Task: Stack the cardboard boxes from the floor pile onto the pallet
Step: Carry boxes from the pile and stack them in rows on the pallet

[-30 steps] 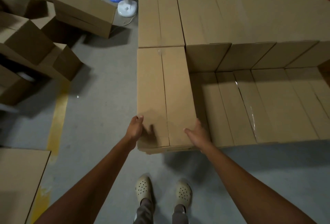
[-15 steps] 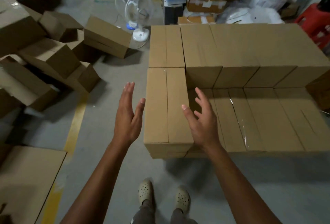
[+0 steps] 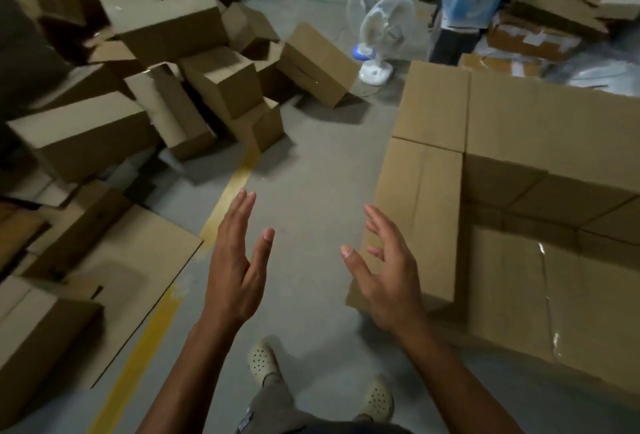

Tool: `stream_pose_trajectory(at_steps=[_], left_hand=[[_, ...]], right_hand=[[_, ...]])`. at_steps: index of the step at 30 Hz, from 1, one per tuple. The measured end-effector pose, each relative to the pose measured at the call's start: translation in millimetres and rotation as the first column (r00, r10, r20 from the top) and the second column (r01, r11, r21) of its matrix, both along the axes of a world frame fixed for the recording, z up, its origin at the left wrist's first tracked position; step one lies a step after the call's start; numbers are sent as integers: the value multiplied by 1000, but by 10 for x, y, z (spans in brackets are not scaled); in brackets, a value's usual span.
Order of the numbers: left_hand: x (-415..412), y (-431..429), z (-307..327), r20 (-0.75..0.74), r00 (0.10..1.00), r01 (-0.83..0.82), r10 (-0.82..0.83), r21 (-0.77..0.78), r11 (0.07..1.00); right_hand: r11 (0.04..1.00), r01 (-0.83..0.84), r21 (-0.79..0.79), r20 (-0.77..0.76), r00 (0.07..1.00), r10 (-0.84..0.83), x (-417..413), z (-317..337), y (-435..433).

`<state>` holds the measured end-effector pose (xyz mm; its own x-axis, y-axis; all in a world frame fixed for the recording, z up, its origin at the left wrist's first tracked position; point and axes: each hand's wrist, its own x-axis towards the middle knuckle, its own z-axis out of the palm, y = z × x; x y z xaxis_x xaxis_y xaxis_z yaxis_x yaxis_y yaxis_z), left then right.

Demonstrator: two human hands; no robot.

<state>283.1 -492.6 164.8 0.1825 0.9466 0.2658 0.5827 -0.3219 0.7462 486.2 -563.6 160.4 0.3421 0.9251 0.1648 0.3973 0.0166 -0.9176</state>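
Note:
Stacked brown cardboard boxes (image 3: 540, 128) fill the right side in two layers; the pallet beneath is hidden. The nearest upper box (image 3: 420, 212) stands at the stack's left front corner. A loose pile of cardboard boxes (image 3: 194, 87) lies on the floor at upper left. My left hand (image 3: 235, 260) hovers over bare floor with straight fingers, holding nothing. Beside the corner box, my right hand (image 3: 384, 267) has its fingers spread and relaxed; it touches nothing.
A white table fan (image 3: 377, 35) stands on the floor behind the pile. A single tilted box (image 3: 318, 66) lies near it. Flattened cardboard (image 3: 114, 281) covers the left foreground. A yellow floor line (image 3: 228, 191) runs diagonally. My feet in pale clogs (image 3: 263, 362) stand below.
My hands let go of the corner box and lifted off it. My view has swung left, from the stack toward the floor pile.

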Motion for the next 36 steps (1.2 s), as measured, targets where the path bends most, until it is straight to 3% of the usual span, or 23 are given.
stream_pose_trajectory(at_steps=[12,20,28,36], left_hand=[[-2187,1192,-427,-129,968,-226,217,-55,973],[-3148,1684,-715,-106,890,-455,443,-152,878],[-3730,2302,-838,-36,668,-728,743,-238,643],[-4382,2682,-717,104,280,-914,954,-277,298]], right_hand=[[962,-241,-125,41,968,248,-1848,-445,1709],[874,-438,-213,66,885,460,-2835,-652,2773],[705,-671,-229,33,719,695,-3627,-746,4172],[435,-867,-243,86,427,900,-4715,-580,5168]])
